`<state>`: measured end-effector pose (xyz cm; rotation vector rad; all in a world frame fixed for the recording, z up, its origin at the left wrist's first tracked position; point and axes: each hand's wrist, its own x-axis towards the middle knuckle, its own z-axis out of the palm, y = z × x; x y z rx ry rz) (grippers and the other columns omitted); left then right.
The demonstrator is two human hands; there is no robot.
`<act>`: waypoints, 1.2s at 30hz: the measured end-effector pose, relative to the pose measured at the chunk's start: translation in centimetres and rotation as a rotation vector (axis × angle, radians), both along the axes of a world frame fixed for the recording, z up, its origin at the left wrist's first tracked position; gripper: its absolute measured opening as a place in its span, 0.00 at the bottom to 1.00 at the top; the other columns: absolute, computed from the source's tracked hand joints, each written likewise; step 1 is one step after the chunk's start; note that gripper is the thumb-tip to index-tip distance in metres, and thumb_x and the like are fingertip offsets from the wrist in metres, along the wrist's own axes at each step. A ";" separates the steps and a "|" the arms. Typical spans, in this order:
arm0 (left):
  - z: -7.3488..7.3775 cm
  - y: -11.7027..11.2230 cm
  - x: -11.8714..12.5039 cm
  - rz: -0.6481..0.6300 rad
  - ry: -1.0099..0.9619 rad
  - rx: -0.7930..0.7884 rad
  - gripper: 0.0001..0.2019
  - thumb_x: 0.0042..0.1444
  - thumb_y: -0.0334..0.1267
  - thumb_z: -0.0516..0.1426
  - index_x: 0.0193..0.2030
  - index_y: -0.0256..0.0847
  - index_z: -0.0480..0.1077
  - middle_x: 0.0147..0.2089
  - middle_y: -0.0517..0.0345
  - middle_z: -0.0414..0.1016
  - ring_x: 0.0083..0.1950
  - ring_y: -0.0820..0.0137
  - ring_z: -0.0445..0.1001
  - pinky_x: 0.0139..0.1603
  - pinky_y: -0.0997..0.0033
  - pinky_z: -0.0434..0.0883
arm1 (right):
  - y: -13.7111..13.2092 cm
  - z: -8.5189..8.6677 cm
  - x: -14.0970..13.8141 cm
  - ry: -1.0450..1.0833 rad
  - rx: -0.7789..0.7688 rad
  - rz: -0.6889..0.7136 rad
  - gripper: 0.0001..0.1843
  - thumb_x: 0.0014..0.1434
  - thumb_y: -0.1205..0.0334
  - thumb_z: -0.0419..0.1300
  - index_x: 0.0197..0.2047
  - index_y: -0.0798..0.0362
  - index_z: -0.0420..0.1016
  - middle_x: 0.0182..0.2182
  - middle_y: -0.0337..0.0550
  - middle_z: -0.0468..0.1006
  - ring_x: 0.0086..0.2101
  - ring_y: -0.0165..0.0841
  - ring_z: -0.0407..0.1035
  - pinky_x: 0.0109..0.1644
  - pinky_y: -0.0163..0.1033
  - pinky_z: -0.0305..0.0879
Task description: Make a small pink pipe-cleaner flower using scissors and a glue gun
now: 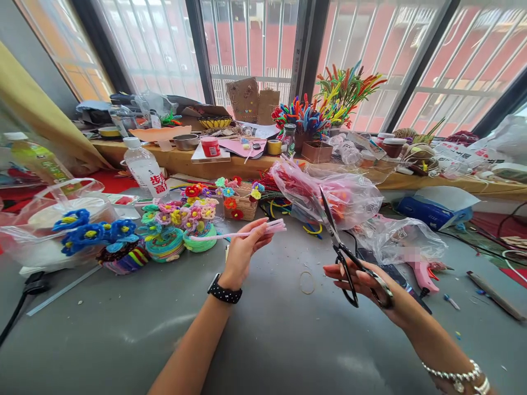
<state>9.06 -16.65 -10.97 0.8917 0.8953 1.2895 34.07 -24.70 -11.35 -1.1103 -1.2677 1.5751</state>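
Note:
My left hand [246,249] is closed around a small bundle of pale pink pipe cleaners [276,226], with one long stem sticking out to the left. In my right hand [366,280] is a pair of black-handled scissors [338,244], its blades pointing up and slightly left. Fingers pass through the handle loops, and the blades look nearly together. The scissors are apart from the pipe cleaners. Behind the blades lies a clear plastic bag [349,200] with pink and orange pipe cleaners inside. A thin rubber band [307,282] rests on the grey table between my hands.
Pipe-cleaner flowers in round pots [162,244] and a small woven basket [241,204] stand at left and centre. A water bottle [145,167] is behind them. To the right lie a pink glue gun [424,274], a crumpled bag [405,238] and a wooden stick [496,296].

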 end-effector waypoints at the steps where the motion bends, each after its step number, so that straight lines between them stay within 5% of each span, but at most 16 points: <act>1: 0.6 0.1 0.0 -0.004 -0.014 0.014 0.13 0.44 0.36 0.60 0.38 0.35 0.71 0.33 0.55 0.76 0.32 0.74 0.73 0.37 0.74 0.70 | -0.2 -0.2 -0.3 0.047 0.024 0.008 0.21 0.49 0.47 0.56 0.40 0.52 0.71 0.47 0.52 0.70 0.48 0.43 0.63 0.52 0.49 0.55; 7: 2.8 0.2 0.8 0.010 -0.083 0.113 0.08 0.42 0.34 0.60 0.32 0.35 0.72 0.33 0.57 0.76 0.32 0.76 0.73 0.38 0.77 0.70 | -0.4 -2.2 -3.3 0.102 0.134 0.060 0.26 0.48 0.41 0.53 0.39 0.55 0.70 0.42 0.54 0.72 0.44 0.44 0.66 0.49 0.53 0.58; 13: 1.6 0.4 2.5 0.131 -0.070 0.098 0.08 0.40 0.36 0.61 0.29 0.34 0.71 0.26 0.60 0.74 0.28 0.76 0.73 0.34 0.77 0.71 | -1.5 -2.3 -4.7 0.014 0.169 0.134 0.32 0.43 0.37 0.54 0.40 0.57 0.67 0.41 0.55 0.72 0.43 0.45 0.66 0.47 0.51 0.60; 29: 0.4 0.0 2.8 0.057 0.222 0.163 0.10 0.42 0.38 0.60 0.28 0.32 0.70 0.23 0.59 0.73 0.24 0.74 0.71 0.28 0.75 0.72 | -2.0 -2.3 -5.1 -0.156 0.112 0.087 0.27 0.45 0.41 0.55 0.35 0.59 0.70 0.35 0.53 0.74 0.38 0.42 0.68 0.41 0.45 0.64; 36: 0.3 -0.1 3.1 0.009 -0.012 0.069 0.11 0.41 0.40 0.60 0.28 0.34 0.68 0.25 0.62 0.69 0.24 0.79 0.68 0.27 0.79 0.69 | -2.1 -2.9 -5.7 -0.113 0.111 0.060 0.22 0.45 0.47 0.59 0.32 0.59 0.70 0.33 0.52 0.76 0.35 0.40 0.70 0.41 0.44 0.65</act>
